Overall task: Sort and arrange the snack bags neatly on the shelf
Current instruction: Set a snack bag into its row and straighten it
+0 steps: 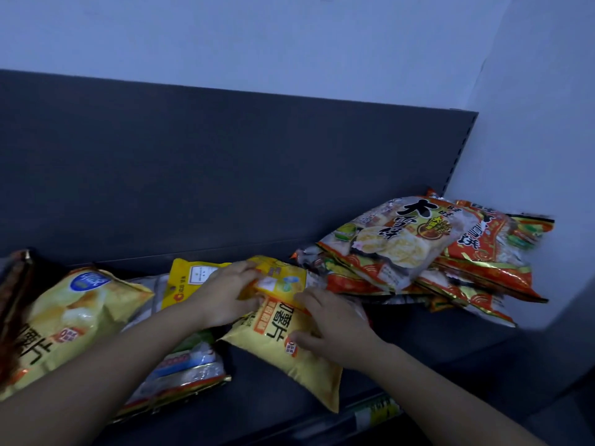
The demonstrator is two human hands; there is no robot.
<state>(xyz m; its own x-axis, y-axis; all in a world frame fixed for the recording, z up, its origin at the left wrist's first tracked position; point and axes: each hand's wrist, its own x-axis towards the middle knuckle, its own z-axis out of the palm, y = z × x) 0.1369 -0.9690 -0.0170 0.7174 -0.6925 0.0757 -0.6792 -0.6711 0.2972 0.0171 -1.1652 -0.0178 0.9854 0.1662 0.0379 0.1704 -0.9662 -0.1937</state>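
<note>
Head view, dim bluish light.

- 9 o'clock edge of frame: dark bag [14, 284], cut off by the frame, details unreadable.
- Just beside it toward 3 o'clock: large yellow bag [74, 320], puffed, lying face up, blue oval logo at its far end.
- 7 o'clock of centre: silvery bag [190, 365] lying flat, partly under the left forearm.
- Behind it, toward 12 o'clock: flat yellow bag [190, 275], white label facing up, near the dark back panel [225, 156].
- Left hand [222, 297]: fingers curled round the left end of the small yellow bag [283, 278], gripping it.
- Small yellow bag lies on the far end of the yellow chip bag [289, 365], which rests on the shelf [434, 342] at 6 o'clock of centre, its near corner reaching toward the front edge.
- Right hand [335, 326]: thumb pressed on the chip bag's face, fingers curled at its right edge, holding it; fingertips touch the small yellow bag's near edge.
- 3 o'clock of the hands: rice-cracker bags [418, 252], red and white, heaped unevenly in the corner by the pale wall [289, 43], top one tilted.
- 5 o'clock, shelf front: price strip [376, 410], blurred.
</note>
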